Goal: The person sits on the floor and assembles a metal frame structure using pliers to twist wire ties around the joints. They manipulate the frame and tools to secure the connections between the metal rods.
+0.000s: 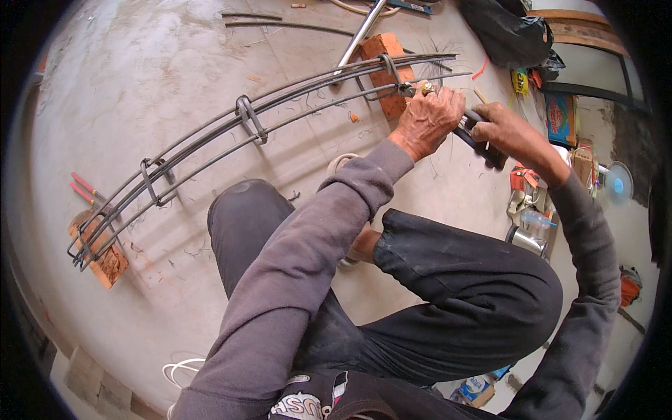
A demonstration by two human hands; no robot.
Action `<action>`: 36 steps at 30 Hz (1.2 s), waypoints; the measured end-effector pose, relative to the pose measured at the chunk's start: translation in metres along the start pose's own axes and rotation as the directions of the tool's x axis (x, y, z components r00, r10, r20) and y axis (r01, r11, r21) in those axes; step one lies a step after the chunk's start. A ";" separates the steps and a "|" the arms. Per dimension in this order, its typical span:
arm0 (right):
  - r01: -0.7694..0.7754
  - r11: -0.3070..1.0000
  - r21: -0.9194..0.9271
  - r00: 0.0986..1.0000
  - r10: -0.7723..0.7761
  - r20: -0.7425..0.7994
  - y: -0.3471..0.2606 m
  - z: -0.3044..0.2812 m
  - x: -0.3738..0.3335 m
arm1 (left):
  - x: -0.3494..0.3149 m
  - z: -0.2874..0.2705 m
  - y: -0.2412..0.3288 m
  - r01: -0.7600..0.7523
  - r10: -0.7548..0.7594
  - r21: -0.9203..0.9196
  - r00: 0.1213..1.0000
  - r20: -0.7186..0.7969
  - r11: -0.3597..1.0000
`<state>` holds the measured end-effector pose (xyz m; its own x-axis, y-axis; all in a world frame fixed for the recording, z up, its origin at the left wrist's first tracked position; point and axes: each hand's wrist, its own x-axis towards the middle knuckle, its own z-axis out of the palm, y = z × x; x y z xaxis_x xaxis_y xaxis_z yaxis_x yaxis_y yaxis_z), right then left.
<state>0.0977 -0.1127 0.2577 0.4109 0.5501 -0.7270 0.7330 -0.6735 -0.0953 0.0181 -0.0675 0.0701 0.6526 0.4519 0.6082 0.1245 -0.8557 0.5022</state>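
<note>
A long cage of steel rebar [203,140] with square stirrups [250,120] stretches across the floor, propped on bricks. At its right end my left hand [428,119] is closed beside a stirrup, and what its fingers hold is hidden. A small dark metal jaw shows just past those fingers, against the bar. My right hand [511,133] is wrapped round a dark-handled tool that looks like pincers [483,145], its handles pointing down and right. Thin wire ends stick out around both hands.
An orange brick [381,49] supports the cage's right end, another brick [108,266] its left. Red-handled pliers [85,187] lie near the left end. Loose bars [287,26] and a metal tube [360,35] lie beyond. A black bag [507,38] and clutter line the right.
</note>
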 end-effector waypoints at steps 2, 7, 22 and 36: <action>0.160 0.679 -0.716 0.907 -0.388 -0.166 0.012 0.017 0.003 | 0.004 0.000 -0.001 0.021 -0.021 -0.014 1.000 0.000 1.000; -0.308 0.004 -0.951 0.639 -0.740 -0.210 0.008 0.052 0.000 | 0.010 0.004 0.001 0.094 -0.101 -0.149 0.994 -0.040 0.984; -0.005 0.565 -0.825 0.842 -0.443 -0.308 0.016 0.029 0.014 | -0.041 -0.002 -0.057 0.462 -0.496 0.205 0.852 0.169 0.863; -0.322 0.574 0.753 0.888 -0.093 0.450 0.050 0.023 0.018 | -0.038 -0.001 -0.043 0.194 -0.195 0.101 0.981 -0.001 0.976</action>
<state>0.1290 -0.1479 0.2241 0.0529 0.3285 -0.9430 -0.1199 -0.9354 -0.3326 -0.0132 -0.0478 0.0264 0.6148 0.6105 0.4993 0.3236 -0.7726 0.5462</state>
